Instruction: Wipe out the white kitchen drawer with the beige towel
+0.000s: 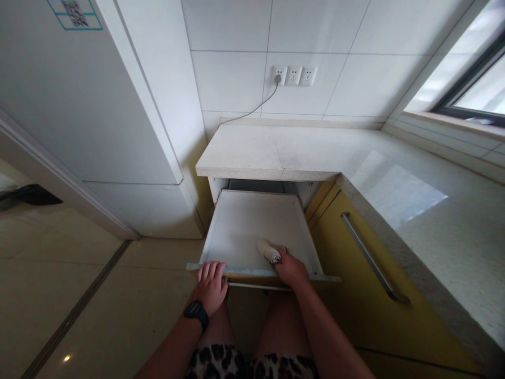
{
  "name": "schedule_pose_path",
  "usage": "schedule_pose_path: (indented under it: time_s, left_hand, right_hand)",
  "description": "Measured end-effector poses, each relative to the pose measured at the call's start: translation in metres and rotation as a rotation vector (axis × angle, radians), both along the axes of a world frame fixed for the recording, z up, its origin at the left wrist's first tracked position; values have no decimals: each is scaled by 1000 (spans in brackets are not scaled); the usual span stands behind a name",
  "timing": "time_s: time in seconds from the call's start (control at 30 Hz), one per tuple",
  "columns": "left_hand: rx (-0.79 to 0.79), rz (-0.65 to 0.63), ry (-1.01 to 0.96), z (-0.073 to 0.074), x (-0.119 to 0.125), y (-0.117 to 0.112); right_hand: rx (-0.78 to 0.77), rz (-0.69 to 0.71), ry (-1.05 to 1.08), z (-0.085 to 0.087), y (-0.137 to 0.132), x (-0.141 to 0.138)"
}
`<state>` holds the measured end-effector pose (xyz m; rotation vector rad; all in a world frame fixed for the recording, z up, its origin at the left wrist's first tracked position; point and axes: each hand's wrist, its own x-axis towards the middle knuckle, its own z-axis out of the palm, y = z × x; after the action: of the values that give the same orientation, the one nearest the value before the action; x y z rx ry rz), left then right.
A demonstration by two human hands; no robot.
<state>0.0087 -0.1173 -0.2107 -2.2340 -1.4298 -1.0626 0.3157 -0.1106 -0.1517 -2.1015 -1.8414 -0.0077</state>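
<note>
Beneath the pale countertop [252,150] and tiled wall [229,79], the right hand [292,269] grips a bunched cloth [269,250] in the drawer [244,216], fingertips partly hidden; the left hand [211,287] clasps its front. The window [481,89] is cut off.

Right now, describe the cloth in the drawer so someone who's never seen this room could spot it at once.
Find the pale countertop under the three wall sockets, then the open white drawer below it. Near the drawer's front, in the right hand, is the cloth: a cream bundle whose soft, rounded shape and darker end stand out from the drawer's flat white bottom.
</note>
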Motion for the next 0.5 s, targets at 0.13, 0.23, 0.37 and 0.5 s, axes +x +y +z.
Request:
schedule_pose_path:
  time_s: [0.13, 0.23, 0.37, 0.5]
  left_hand:
    - [-2, -7, 3, 0, 0, -1]
    - [-6, -14, 4, 0, 0, 0]
    - [-8, -20, 1, 0, 0, 1]
    - [-13, -25, -10, -1, -1, 2]
  right_hand:
    - [12, 11, 0, -1, 1, 1]
    - [1, 11, -7, -1, 1, 2]
    - [-11, 11, 0, -1, 1, 2]
    - [-3, -1, 2, -2, 1, 3]
